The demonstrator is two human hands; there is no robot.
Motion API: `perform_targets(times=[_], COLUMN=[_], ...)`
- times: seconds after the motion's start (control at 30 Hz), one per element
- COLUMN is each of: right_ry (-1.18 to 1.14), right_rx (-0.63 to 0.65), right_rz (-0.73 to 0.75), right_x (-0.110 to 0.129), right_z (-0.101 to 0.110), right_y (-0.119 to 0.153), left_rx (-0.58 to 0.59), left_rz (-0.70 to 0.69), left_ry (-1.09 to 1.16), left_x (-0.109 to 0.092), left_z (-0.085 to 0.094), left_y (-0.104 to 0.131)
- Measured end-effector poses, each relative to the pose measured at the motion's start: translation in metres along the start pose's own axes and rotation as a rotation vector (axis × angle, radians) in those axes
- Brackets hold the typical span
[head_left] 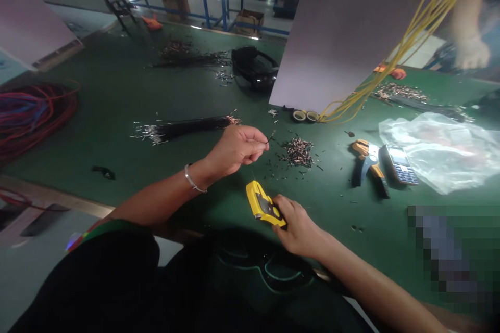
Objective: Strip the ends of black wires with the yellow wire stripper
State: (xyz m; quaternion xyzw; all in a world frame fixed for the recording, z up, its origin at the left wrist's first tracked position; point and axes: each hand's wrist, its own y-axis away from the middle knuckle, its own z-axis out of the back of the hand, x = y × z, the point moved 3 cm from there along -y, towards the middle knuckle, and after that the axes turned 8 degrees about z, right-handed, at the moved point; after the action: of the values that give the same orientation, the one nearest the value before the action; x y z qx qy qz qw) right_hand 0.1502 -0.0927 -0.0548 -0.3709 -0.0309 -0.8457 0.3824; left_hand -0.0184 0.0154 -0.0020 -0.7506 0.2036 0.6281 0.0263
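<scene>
My left hand (pixel 242 148) is closed in a pinch over the green table. Between its thumb and fingertips is a thin black wire (pixel 271 138), whose end sticks out to the right. Lower and to the right, my right hand (pixel 297 223) wraps round a yellow and black wire stripper (pixel 261 205). Its yellow head points up and left, apart from the wire. A bundle of black wires (pixel 191 127) with bare ends lies just left of my left hand. To its right sits a heap of short black scraps with coppery ends (pixel 297 152).
Orange-and-black pliers (pixel 369 166), a keypad phone (pixel 399 164) and a clear plastic bag (pixel 449 151) lie on the right. Yellow wires (pixel 410 57) hang by a pale panel (pixel 332 26). Red and blue cable coils (pixel 31 114) lie left. Another person's hand (pixel 472 53) shows at upper right.
</scene>
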Motion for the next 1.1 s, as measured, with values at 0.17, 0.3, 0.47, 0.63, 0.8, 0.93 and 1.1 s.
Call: perform_targets(times=[0.17,0.3,0.47,0.63,0.8,0.93,1.1], right_ry=[-0.085,-0.255,-0.7,-0.896,-0.872,-1.065,-1.296], right_rx=[-0.074,-0.099,-0.131,-0.135,-0.105,-0.098,-0.149], right_rz=[-0.067,-0.162,-0.317,-0.388,-0.383,-0.425,-0.402], right_x=[-0.002,-0.003,-0.011,-0.018,-0.019,-0.022,-0.017], right_z=[-0.001,0.0,-0.004,-0.01,-0.011,-0.017,-0.015], right_y=[0.002,0.002,0.004,0.005,0.003,0.004,0.002], left_rx=[-0.007,0.0,-0.005,-0.043,-0.057,-0.065,-0.031], left_rz=[0.039,0.075,0.128,0.123,0.073,0.092,0.128], left_ry=[0.029,0.071,0.097,0.102,0.07,0.068,0.076], left_x=[0.008,0.014,0.022,0.023,0.022,0.025,0.03], left_z=[0.003,0.006,0.008,0.01,0.009,0.009,0.006], left_y=[-0.008,-0.012,-0.016,-0.02,-0.023,-0.026,-0.027])
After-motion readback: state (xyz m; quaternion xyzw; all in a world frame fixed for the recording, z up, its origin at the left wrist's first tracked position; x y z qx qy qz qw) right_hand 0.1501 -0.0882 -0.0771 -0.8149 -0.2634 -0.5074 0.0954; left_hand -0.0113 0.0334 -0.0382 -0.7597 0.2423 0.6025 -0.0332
